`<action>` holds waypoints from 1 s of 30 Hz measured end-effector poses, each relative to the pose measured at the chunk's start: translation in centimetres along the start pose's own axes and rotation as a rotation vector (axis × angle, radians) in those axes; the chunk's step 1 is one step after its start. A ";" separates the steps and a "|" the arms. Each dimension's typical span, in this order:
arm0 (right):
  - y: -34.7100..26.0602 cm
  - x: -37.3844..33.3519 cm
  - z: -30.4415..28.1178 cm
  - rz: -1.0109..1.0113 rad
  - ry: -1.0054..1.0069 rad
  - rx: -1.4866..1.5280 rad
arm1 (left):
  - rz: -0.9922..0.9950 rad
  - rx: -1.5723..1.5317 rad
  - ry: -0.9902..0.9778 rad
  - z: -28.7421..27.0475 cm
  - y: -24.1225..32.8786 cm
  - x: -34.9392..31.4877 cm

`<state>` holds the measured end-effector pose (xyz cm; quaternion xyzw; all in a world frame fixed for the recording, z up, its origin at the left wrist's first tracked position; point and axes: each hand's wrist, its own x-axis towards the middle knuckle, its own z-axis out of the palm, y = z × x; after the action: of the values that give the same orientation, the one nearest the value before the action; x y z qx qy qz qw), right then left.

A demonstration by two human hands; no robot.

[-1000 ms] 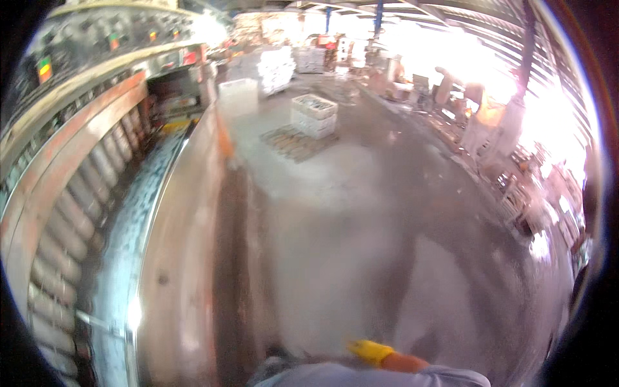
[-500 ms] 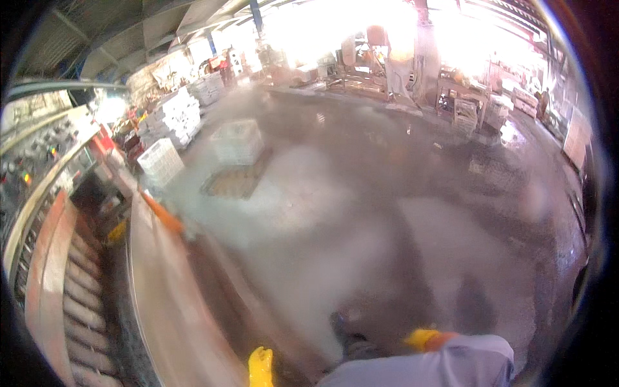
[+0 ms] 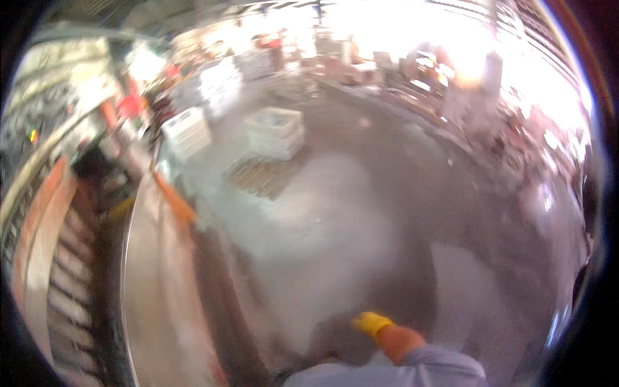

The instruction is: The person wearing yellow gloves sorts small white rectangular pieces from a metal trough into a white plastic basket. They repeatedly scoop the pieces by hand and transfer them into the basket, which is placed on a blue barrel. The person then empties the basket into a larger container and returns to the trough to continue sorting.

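My right hand (image 3: 371, 324), in a yellow glove, reaches out over the grey floor (image 3: 322, 226) at the lower middle. Blur softens its outline, but the fingers look stretched toward the left, and nothing shows in them. A bare forearm and a pale grey-blue sleeve (image 3: 400, 369) lead back to the lower edge. My left hand is out of the picture. Nearest on that side runs a long, low wall with a smooth pale face (image 3: 155, 277). The right hand touches nothing that I can see.
Left of the wall lies a slatted bed (image 3: 71, 300). An orange bar (image 3: 174, 197) slants at the wall's far end. Ahead stand a white crate (image 3: 187, 132) and white stacked crates (image 3: 277, 135) behind a wooden pallet (image 3: 264, 175). Cluttered equipment (image 3: 516, 142) lines the far right.
The view has swung left, so the crates and pallet sit farther right. My right hand has come forward and left from beside the body. My left gloved hand has dropped out of sight.
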<state>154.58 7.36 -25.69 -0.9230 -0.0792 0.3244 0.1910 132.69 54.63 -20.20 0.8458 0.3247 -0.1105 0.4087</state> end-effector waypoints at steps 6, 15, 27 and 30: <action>-14.6 7.4 -7.2 -0.047 -0.068 0.427 | -0.218 0.042 0.043 -3.7 -3.8 2.0; -2.9 17.9 -0.3 0.112 -0.287 0.365 | -0.403 0.256 -0.013 -11.7 0.3 9.7; -0.7 30.6 -1.8 0.188 -0.371 0.254 | 0.130 -0.127 0.303 -16.7 11.4 40.5; -5.1 36.0 -6.5 -0.024 -0.361 -0.064 | 0.119 -0.065 0.207 -16.6 9.9 42.1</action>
<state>186.52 19.80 -39.38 -0.8545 -0.1336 0.4796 0.1479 169.91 82.17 -22.46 0.8567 0.3177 0.0125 0.4062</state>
